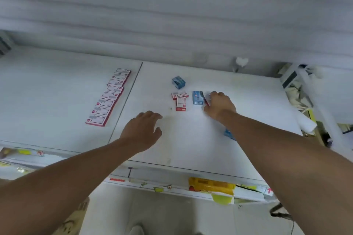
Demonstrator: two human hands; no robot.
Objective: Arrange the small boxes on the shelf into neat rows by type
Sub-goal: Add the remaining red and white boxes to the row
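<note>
On the white shelf (191, 149), a neat diagonal row of several red-and-white boxes (108, 97) lies at the left. Two more red-and-white boxes (180, 100) lie loose mid-shelf, one across and one lengthwise. A blue box (178, 82) sits tilted behind them and a second blue box (197, 97) lies flat to their right. My right hand (219, 105) closes on a red-and-white box (207, 99) beside that blue box. A third blue box (229, 133) peeks out under my right forearm. My left hand (143, 129) hovers over bare shelf, fingers spread, holding nothing.
A seam (126, 101) splits the shelf into two panels. Price labels and a yellow packet (210, 185) line the front edge. Cluttered packaging (298, 91) fills the right end. A white slatted wall (172, 15) stands behind.
</note>
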